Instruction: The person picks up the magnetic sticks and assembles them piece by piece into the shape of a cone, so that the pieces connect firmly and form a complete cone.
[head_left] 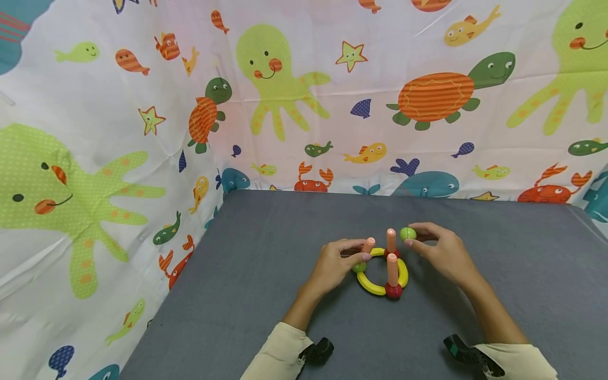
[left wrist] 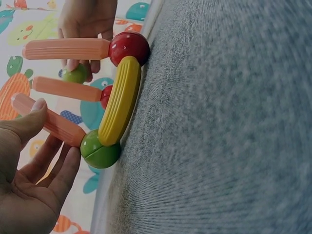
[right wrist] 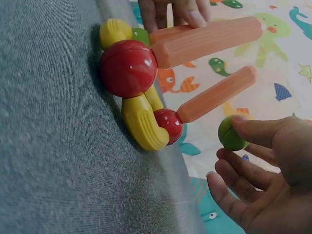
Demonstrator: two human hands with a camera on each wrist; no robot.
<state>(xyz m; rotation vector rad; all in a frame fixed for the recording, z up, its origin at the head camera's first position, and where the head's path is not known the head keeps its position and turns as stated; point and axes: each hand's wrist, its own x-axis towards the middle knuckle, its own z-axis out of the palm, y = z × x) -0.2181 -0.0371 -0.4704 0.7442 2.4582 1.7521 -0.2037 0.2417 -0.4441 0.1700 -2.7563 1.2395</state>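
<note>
A ring of curved yellow pieces (head_left: 370,285), joined by balls, lies on the grey table. Peach rods stand up from two red balls (head_left: 393,291) and a green ball (left wrist: 100,149). My left hand (head_left: 334,266) pinches the left peach rod (left wrist: 61,127) between thumb and fingers, just above its green ball. Over at the right, my right hand (head_left: 443,254) holds a loose green ball (right wrist: 231,133) by thumb and fingertips. That ball is off the table, near the top of the far peach rod (head_left: 391,240) and apart from it.
The grey tabletop (head_left: 237,295) spreads around the ring. Behind and to the left hangs a white curtain (head_left: 294,158) printed with sea animals, meeting the table's far and left edges. Each wrist wears a black camera (head_left: 319,351) at the cuff.
</note>
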